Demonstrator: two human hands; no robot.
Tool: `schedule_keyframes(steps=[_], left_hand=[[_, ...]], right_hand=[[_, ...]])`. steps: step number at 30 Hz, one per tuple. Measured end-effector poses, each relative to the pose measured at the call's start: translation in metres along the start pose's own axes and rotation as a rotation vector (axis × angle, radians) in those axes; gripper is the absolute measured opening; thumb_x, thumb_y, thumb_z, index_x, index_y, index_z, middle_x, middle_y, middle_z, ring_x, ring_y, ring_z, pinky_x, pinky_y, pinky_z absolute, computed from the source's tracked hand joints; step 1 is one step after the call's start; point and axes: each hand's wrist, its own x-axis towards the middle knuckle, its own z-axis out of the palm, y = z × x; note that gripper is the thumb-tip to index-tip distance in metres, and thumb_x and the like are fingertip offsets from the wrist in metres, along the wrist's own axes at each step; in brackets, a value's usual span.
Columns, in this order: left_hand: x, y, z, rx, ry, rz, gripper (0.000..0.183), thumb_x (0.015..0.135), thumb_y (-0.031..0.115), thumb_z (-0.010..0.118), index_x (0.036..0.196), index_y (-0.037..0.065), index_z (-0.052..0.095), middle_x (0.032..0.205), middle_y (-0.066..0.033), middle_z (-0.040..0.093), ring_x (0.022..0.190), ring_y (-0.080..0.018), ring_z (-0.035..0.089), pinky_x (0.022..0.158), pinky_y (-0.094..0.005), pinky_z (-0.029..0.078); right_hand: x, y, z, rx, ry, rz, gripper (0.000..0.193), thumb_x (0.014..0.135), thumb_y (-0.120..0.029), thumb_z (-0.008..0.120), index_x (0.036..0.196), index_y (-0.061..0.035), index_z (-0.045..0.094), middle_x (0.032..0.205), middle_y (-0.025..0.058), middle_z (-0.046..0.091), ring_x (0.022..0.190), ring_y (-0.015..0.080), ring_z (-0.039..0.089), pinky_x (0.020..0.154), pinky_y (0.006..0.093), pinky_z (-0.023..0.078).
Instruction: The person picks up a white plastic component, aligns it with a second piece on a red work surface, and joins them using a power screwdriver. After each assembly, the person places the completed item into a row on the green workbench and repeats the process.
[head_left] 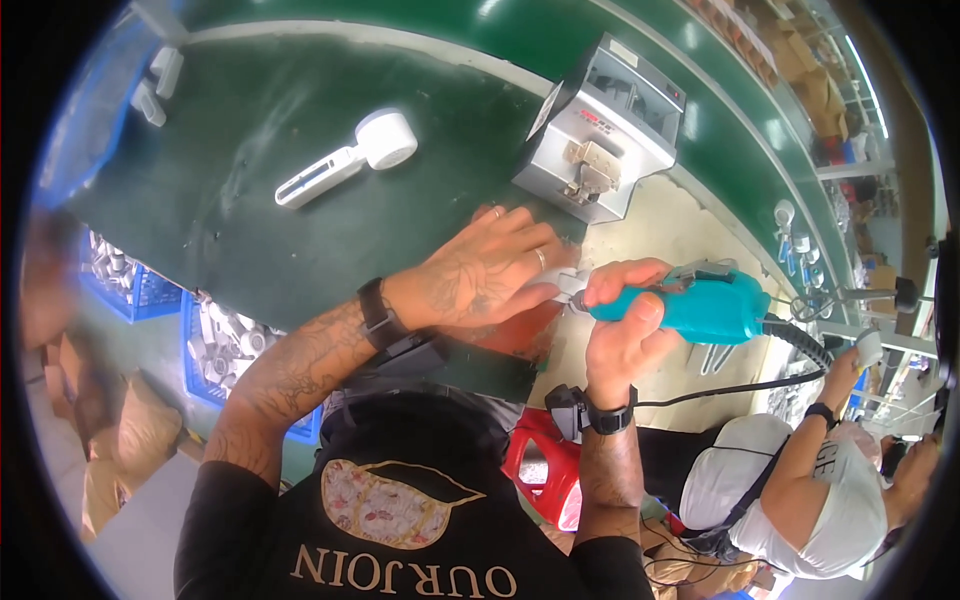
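My right hand [630,325] is wrapped round a teal electric screwdriver [705,308], which lies nearly level with its tip pointing left. At that tip, my left hand [490,265] is closed on a small white plastic part [572,281], mostly hidden by the fingers. Tip and part meet or nearly meet; I cannot tell which. Farther off to the left, a white plastic piece with a round head and a long slotted handle [385,140] lies on the dark green table mat [230,130]. Beyond my hands stands a grey box-shaped machine [600,130] with a metal fixture on its front.
A black cable [740,390] runs from the screwdriver. Blue crates [190,345] of white parts stand below the table's left edge. A red plastic container [540,465] is close to my right forearm. At the right, a co-worker in a white shirt [780,480] holds a white piece.
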Motion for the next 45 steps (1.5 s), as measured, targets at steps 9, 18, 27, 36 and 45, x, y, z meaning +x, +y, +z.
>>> schedule_keyframes(steps=[9, 18, 27, 36, 45], left_hand=[[0.007, 0.003, -0.003, -0.025, 0.023, 0.017, 0.032, 0.090, 0.024, 0.065, 0.117, 0.007, 0.060, 0.118, -0.0066, 0.056, 0.103, -0.0273, 0.052, 0.088, -0.0413, 0.041], [-0.039, 0.023, -0.008, 0.084, 0.145, 0.244, 0.040, 0.080, 0.025, 0.078, 0.115, 0.010, 0.064, 0.097, -0.0034, 0.065, 0.086, -0.0225, 0.062, 0.076, -0.0347, 0.049], [-0.105, -0.047, -0.066, 0.293, 0.538, -0.359, 0.033, 0.080, 0.009, 0.077, 0.110, 0.005, 0.064, 0.103, -0.0130, 0.066, 0.095, -0.0360, 0.062, 0.085, -0.0422, 0.050], [-0.026, 0.002, -0.078, 0.240, 0.559, -0.170, 0.024, 0.082, -0.005, 0.060, 0.102, 0.006, 0.065, 0.106, -0.0130, 0.066, 0.098, -0.0326, 0.061, 0.086, -0.0403, 0.048], [0.169, 0.088, 0.115, -0.379, 0.022, -0.033, 0.039, 0.088, 0.043, 0.066, 0.091, 0.004, 0.060, 0.090, -0.0124, 0.067, 0.088, -0.0317, 0.065, 0.077, -0.0451, 0.052]], right_hand=[[0.002, 0.006, -0.003, 0.083, -0.020, 0.013, 0.045, 0.095, -0.043, 0.063, 0.101, -0.0005, 0.050, 0.072, 0.0095, 0.054, 0.064, 0.0210, 0.055, 0.059, 0.0339, 0.047], [-0.025, -0.040, -0.017, 0.247, 0.152, 0.037, 0.066, 0.091, -0.069, 0.052, 0.110, -0.0053, 0.056, 0.067, 0.0010, 0.047, 0.057, 0.0126, 0.040, 0.053, 0.0279, 0.033], [-0.059, -0.055, -0.043, 0.134, 0.260, 0.000, 0.063, 0.095, -0.067, 0.048, 0.108, -0.0056, 0.055, 0.065, 0.0004, 0.044, 0.055, 0.0120, 0.039, 0.052, 0.0260, 0.031], [-0.084, -0.051, -0.067, -0.024, 0.232, 0.177, 0.076, 0.084, -0.064, 0.068, 0.112, 0.0052, 0.054, 0.074, 0.0094, 0.059, 0.066, 0.0191, 0.058, 0.059, 0.0303, 0.046], [-0.092, -0.059, -0.077, -0.029, 0.248, 0.178, 0.077, 0.083, -0.065, 0.068, 0.113, 0.0043, 0.053, 0.076, 0.0084, 0.059, 0.067, 0.0191, 0.059, 0.059, 0.0297, 0.046]])
